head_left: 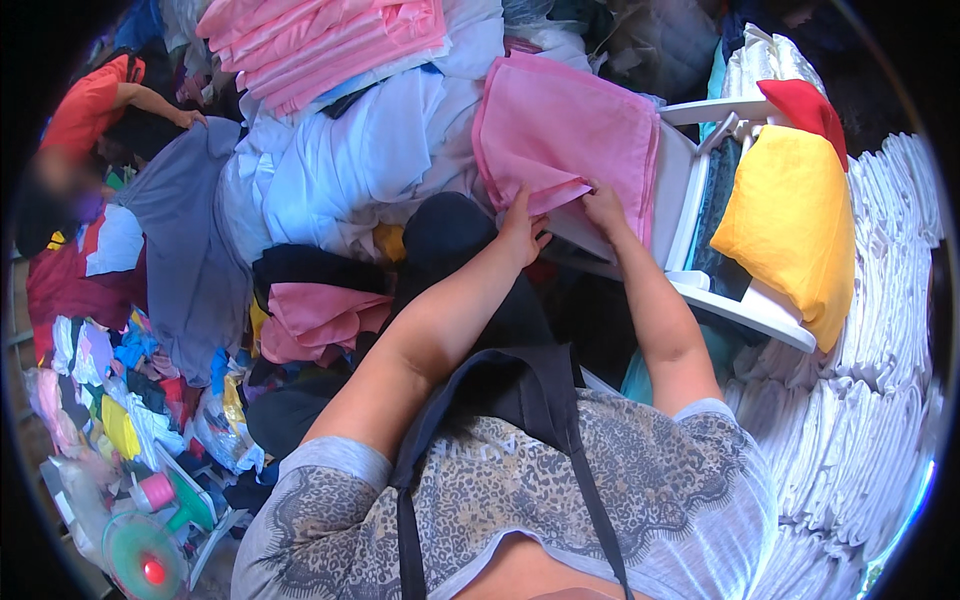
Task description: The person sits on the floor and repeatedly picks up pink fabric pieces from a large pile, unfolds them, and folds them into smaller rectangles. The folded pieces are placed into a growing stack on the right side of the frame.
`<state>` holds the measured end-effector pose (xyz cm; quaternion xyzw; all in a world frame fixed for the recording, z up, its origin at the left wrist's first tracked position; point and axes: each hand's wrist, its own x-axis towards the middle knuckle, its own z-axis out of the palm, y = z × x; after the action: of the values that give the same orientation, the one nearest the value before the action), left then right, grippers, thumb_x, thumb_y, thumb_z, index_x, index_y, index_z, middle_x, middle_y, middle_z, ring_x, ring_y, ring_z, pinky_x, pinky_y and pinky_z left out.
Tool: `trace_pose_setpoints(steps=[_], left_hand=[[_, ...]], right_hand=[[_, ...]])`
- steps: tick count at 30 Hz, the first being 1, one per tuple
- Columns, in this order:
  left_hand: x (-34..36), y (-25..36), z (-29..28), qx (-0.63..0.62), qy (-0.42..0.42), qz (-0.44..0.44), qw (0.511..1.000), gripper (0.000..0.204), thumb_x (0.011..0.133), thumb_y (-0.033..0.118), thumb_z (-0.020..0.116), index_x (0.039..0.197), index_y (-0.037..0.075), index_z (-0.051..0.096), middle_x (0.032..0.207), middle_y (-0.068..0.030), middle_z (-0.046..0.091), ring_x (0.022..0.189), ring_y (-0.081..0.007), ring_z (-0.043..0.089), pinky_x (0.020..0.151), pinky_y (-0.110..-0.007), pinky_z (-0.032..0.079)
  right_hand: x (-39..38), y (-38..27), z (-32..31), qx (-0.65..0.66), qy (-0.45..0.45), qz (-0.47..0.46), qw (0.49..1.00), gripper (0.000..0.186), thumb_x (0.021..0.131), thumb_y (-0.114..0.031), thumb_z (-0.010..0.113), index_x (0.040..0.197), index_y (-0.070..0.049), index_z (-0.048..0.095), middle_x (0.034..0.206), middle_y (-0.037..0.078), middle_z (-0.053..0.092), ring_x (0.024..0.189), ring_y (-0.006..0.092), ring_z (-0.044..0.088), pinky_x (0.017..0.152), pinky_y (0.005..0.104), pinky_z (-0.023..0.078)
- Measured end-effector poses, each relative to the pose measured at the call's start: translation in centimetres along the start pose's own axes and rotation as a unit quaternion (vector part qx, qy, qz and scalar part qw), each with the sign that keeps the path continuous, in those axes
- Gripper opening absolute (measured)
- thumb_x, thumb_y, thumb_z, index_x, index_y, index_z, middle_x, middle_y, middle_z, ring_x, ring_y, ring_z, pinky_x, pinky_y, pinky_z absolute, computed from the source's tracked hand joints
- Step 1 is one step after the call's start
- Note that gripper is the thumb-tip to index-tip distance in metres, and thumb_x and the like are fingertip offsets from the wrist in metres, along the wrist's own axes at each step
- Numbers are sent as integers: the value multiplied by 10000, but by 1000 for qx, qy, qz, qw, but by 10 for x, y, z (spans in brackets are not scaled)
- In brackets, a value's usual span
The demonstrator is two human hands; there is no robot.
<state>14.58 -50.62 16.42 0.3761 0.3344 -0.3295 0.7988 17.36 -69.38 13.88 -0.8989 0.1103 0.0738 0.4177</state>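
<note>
Folded pink cloth point(565, 125) lies over a white slatted-frame surface, likely a chair seat, in the upper middle. Both of my hands are at its lower edge, where a flap is lifted. My left hand point(525, 225) pinches the flap's left end, with some fingers curled below it. My right hand point(605, 210) is closed on the edge to its right. Beside the cloth is a white plastic frame point(690, 195), with a draped yellow cloth point(775, 220) and a red cloth point(810, 110) on the right.
A co-worker in red point(85, 105) holds grey fabric point(185, 230) at left. White fabric point(340, 160) and stacked pink cloths point(320, 50) fill the back. Tall white folded stacks point(860, 430) line the right; mixed scraps and a fan point(145, 550) sit lower left.
</note>
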Motion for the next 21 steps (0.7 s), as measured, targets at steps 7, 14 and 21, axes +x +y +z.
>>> trace_pose_setpoints(steps=[7,14,21], left_hand=[[16,10,-3,-169,-55,55,983,693,859,572,679,1307,70,516,1232,-125,571,1211,-289,528,1031,-504,411],[18,15,-4,-237,2,108,966,312,880,83,652,1176,27,569,1104,-105,612,1053,-275,615,943,-424,513],[-43,25,3,-144,36,191,970,309,848,-9,645,1147,26,570,1064,-100,624,994,-252,642,893,-394,529]], right_hand=[[-43,-37,9,1,-9,-121,993,309,860,-81,558,1150,-57,661,1011,175,705,982,310,676,854,373,502],[-83,-59,-3,-75,22,-197,977,388,808,-92,621,1195,-70,640,1047,217,681,1012,414,637,834,451,507],[-100,-81,-16,-103,-17,-198,975,427,760,-33,597,1180,-83,652,1047,233,674,1012,417,633,849,457,500]])
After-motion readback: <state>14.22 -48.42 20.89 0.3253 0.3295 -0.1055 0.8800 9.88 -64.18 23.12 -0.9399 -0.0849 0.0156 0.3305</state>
